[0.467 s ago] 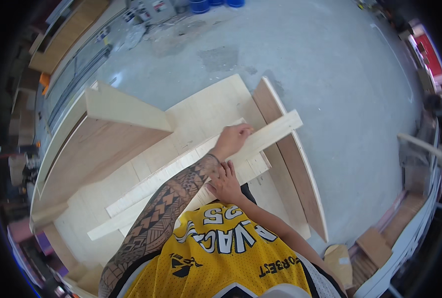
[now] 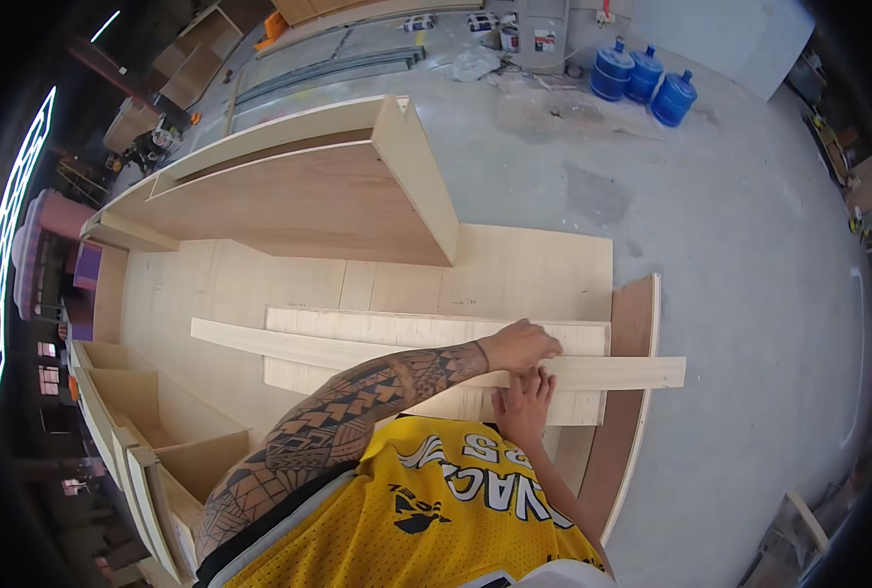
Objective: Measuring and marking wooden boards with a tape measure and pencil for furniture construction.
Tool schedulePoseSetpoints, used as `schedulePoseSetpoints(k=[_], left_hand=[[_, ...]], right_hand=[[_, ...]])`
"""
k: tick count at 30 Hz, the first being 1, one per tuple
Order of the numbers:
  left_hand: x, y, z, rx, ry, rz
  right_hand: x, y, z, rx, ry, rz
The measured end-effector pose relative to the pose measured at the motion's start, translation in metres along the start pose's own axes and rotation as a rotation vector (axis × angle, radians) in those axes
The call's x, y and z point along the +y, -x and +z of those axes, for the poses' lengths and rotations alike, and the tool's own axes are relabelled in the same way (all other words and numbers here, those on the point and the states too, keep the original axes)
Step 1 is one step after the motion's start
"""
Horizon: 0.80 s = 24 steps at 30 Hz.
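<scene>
A long pale wooden strip (image 2: 617,372) lies across a wider plywood board (image 2: 578,410), its right end jutting past the board. My left hand (image 2: 521,346), at the end of the tattooed forearm, rests over the strip with its fingers curled together. Whatever sits in that pinch, if anything, is too small to make out. Just nearer to me, my right hand (image 2: 524,407) lies on the board with fingers stretched out, the tips at the strip's near edge. My left forearm hides the strip's middle.
Beneath is a large plywood panel (image 2: 534,265). A tall wooden box section (image 2: 299,196) stands on its far left side, open compartments (image 2: 201,461) at near left, an upright side board (image 2: 632,314) at right. Blue water bottles (image 2: 642,73) stand on the concrete floor beyond.
My view has turned and tilted up, so the woodwork looks rotated and the bottles show fully. Both hands stay at the strip, the left still curled over it.
</scene>
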<state>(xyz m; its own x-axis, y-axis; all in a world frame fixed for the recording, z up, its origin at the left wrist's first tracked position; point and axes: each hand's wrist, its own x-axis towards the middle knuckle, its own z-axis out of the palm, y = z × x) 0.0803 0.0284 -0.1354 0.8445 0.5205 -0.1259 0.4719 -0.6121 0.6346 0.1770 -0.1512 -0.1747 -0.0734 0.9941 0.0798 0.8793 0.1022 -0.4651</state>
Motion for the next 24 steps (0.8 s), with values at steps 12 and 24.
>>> schedulePoseSetpoints(k=[12, 24], left_hand=[[-0.176, 0.406, -0.122, 0.012, -0.005, -0.438], [-0.302, 0.681, -0.175, 0.167, -0.352, -0.953]], right_hand=[[-0.016, -0.005, 0.003, 0.081, 0.116, 0.130], [-0.020, -0.006, 0.003, 0.037, 0.098, 0.211]])
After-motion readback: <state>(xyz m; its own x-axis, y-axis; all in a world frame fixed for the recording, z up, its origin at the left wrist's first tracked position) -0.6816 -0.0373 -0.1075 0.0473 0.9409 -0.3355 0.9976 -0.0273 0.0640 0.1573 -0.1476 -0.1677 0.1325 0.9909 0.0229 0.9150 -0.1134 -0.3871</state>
